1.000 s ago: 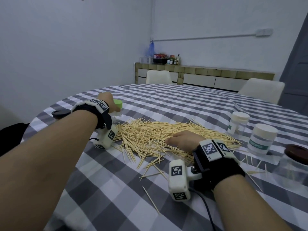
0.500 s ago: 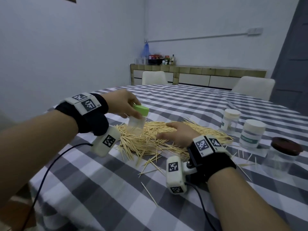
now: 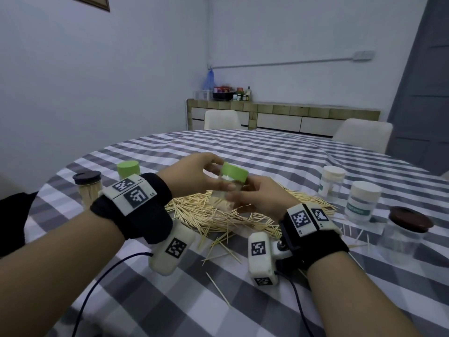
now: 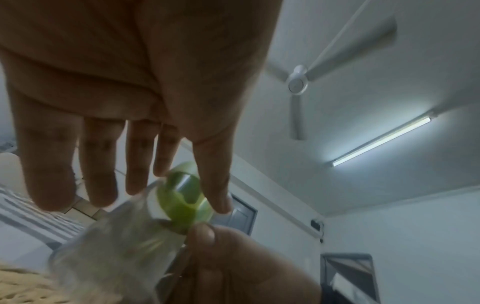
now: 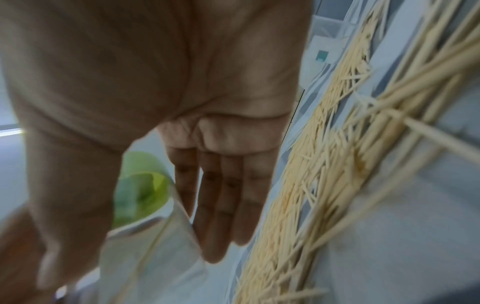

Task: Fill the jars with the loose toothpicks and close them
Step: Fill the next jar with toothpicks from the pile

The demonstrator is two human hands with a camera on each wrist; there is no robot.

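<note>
Two hands meet on one jar (image 3: 224, 195), held in the air above the toothpick pile (image 3: 218, 215) at the middle of the bench (image 3: 267, 152): left hand (image 3: 192, 176) at 9 o'clock with fingertips pinching the green lid (image 3: 234, 171), right hand (image 3: 260, 198) at 4 o'clock curled round the clear body. Judged as the lid-opening step, with filling not yet begun on this jar. Calls next for twisting the lid off while bracing the body, then setting the lid aside near the pile.
</note>
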